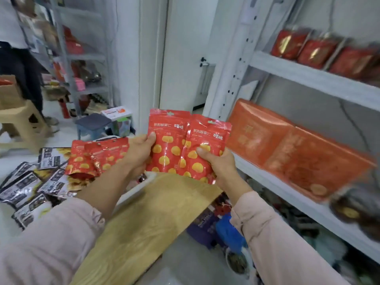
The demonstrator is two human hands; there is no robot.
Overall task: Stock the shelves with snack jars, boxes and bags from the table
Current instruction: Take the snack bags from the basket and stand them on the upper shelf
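1. Pink sleeves sit closest: the left sleeve and the right sleeve. Both arms reach forward, and the wrists are bare.
2. Under the arms is a white desk. A brown board with a wood look lies across it.
3. Black bags lie in a messy heap on the left of the desk. Some red bags with yellow dots lie in a pile just behind them.
4. On the right stands a white shelf. Orange boxes lie in a row on its middle board. Red packs stand on the board above. That side is blurry.
5. Far back are a white door and a second shelf full of things. A tan stool and a blue stool stand on the floor. Another person stands at the far left.
6. Two more bags are held up in the air, over the far end of the board and near the orange boxes. The left bag and the right bag are side by side and touch in the middle.
7. Each bag stands tall, long side up and down, with its hang hole on top and its front to the camera. The right bag leans a little to the right.
8. The left hand grips the left bag by its left edge. The thumb is on the front, and the fingers are clamped behind, out of sight.
9. The right hand grips the right bag low down. The thumb is on the front, and the fingers are clamped behind.
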